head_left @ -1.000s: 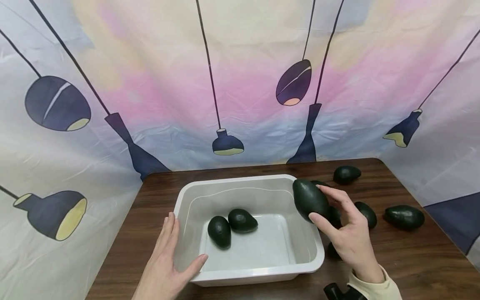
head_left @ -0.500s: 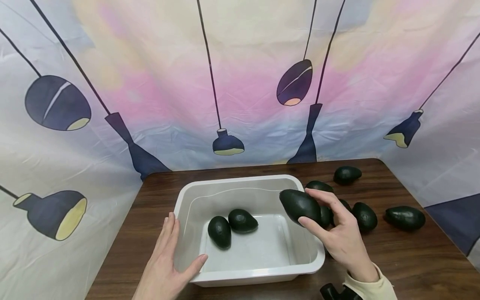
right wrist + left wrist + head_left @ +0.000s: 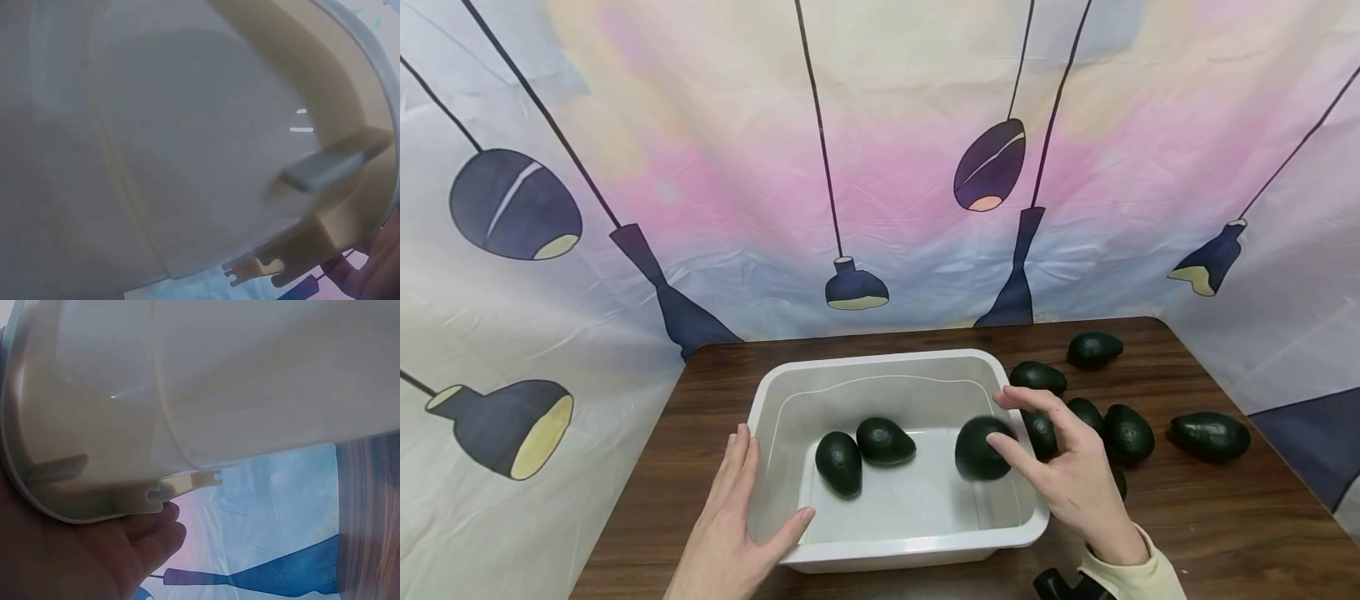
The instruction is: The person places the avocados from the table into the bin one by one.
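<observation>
My left hand (image 3: 730,521) rests against the left rim of a white plastic bin (image 3: 887,546), fingers straight and thumb over the front rim. In the left wrist view, that hand (image 3: 125,550) touches the rim from outside. My right hand (image 3: 1075,471) is over the bin's right side, thumb and fingers spread. Just beyond its thumb, a dark green avocado (image 3: 973,454) is slightly blurred inside the bin, apparently out of the grip. Two more avocados, one (image 3: 838,464) and another (image 3: 885,442), lie together on the bin's floor. The right wrist view mostly shows the bin's outer wall (image 3: 187,125).
Several avocados lie on the wooden table (image 3: 1225,517) right of the bin, including a far one (image 3: 1094,350) and a rightmost one (image 3: 1210,437). A black object (image 3: 1067,585) sits by the right wrist. A printed cloth (image 3: 910,167) hangs behind the table.
My right hand has moved left and slightly down over the bin, and its fingers have spread. The avocado it held has dropped down into the bin. My left hand has stayed put.
</observation>
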### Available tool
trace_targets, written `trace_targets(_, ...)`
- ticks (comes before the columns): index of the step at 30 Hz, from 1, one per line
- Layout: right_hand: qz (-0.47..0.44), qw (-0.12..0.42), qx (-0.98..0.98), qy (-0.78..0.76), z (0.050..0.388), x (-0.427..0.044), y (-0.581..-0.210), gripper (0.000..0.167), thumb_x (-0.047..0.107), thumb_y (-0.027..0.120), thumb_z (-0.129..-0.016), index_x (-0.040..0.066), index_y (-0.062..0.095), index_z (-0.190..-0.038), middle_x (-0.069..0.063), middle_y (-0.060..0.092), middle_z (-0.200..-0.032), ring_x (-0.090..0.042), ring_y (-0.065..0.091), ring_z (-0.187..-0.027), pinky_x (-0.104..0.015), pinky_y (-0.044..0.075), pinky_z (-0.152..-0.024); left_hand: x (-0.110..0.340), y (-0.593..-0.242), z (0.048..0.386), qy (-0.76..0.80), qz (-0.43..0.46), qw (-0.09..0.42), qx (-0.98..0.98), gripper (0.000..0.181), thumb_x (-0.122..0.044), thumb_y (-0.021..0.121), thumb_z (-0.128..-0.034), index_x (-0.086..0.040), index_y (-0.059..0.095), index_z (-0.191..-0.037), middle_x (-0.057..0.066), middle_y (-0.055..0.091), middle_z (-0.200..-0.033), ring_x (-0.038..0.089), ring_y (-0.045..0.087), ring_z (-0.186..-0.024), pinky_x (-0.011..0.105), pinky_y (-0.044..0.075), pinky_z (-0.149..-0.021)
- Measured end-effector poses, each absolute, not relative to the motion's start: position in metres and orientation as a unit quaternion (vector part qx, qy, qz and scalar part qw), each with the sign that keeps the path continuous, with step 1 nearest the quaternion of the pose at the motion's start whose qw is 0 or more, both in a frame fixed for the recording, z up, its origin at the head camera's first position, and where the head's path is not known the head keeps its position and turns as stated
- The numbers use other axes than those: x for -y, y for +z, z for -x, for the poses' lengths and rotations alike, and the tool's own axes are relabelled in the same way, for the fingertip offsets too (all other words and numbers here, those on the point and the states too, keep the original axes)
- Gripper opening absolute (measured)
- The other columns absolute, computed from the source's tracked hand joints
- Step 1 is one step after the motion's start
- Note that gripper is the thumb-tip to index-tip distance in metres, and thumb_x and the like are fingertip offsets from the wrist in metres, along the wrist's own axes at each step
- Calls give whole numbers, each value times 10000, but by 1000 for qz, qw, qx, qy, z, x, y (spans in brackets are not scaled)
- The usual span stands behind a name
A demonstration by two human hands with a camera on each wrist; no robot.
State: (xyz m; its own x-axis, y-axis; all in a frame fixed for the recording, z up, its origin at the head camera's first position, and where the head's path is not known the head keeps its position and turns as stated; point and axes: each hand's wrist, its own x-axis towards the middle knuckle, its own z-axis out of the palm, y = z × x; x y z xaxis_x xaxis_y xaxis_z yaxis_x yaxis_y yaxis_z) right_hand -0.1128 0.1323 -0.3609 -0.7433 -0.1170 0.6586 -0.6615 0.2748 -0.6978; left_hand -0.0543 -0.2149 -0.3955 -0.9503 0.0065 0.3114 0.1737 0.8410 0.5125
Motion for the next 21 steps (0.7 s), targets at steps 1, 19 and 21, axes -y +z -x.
trace_targets(1, -256, 256, 757, 544, 114, -132, -362, 546, -186, 774, -682, -50, 614, -1185, -179, 660, -1100, -194, 623, -1031, -216, 446, -945, 215, -396, 54, -278, 49, 152, 947, 999, -476, 765, -803, -61, 236, -1542, 34, 120, -1620, 260, 141, -1475, 390, 235, -1137)
trace_targets(19, -200, 254, 782, 532, 120, -153, -383, 542, -106, 746, -785, 99, 617, -1269, -56, 679, -1122, -153, 611, -1056, -194, 446, -925, 215, -396, 54, -269, 51, 154, 949, 989, -486, 755, -809, -41, 251, -1534, 37, 123, -1620, 260, 146, -1474, 274, 173, -1148)
trace_targets(21, -191, 249, 785, 535, 119, -155, -383, 536, -99, 743, -793, 106, 616, -1272, -48, 677, -1125, -150, 606, -1061, -198, 442, -930, 215, -396, 54, -267, 52, 155, 950, 988, -484, 757, -809, -40, 254, -1533, 38, 125, -1619, 271, 155, -1471, 239, 155, -1143)
